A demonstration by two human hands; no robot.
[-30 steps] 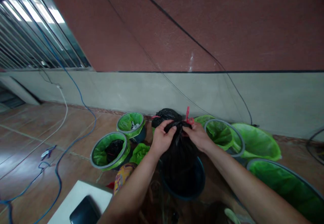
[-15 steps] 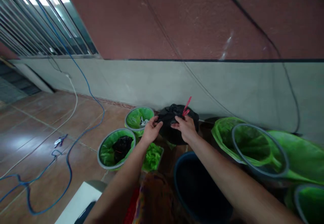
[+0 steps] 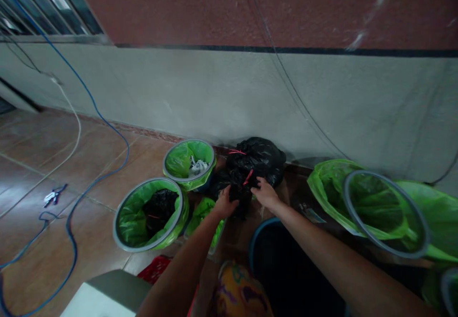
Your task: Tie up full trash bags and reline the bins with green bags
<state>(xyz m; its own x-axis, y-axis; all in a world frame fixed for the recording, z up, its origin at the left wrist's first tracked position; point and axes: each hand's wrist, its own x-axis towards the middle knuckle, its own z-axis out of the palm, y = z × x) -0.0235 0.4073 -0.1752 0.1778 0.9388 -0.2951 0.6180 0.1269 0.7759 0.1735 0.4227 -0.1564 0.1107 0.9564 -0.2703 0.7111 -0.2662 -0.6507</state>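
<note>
Black plastic garbage bags [image 3: 263,153] with pink-red ties lie against the foot of the wall. A smaller black bag [image 3: 241,190], its pink-red tie [image 3: 248,177] on top, sits in front of the larger one and between my hands. My left hand [image 3: 226,204] is at its left side, thumb and fingers apart. To the right, my right hand [image 3: 265,194] has its fingers stretched toward the bag, apart from each other. Whether the fingertips touch the plastic is hard to tell. Below my right forearm stands a dark bin with a blue rim [image 3: 253,245].
Green-lined bins with grey rims stand left: one [image 3: 119,221] holds a black bag, another [image 3: 171,157] white scraps. A square green-lined container [image 3: 195,216] is beside them. More green-lined bins [image 3: 325,178] stand right. A blue cable [image 3: 93,188] and pliers-like tool [image 3: 54,195] lie on the tiles.
The black bag that was between my fingers now lies lower, against the larger bag, which shows behind it. My fingers have loosened and spread. The view has tilted down and come closer.
</note>
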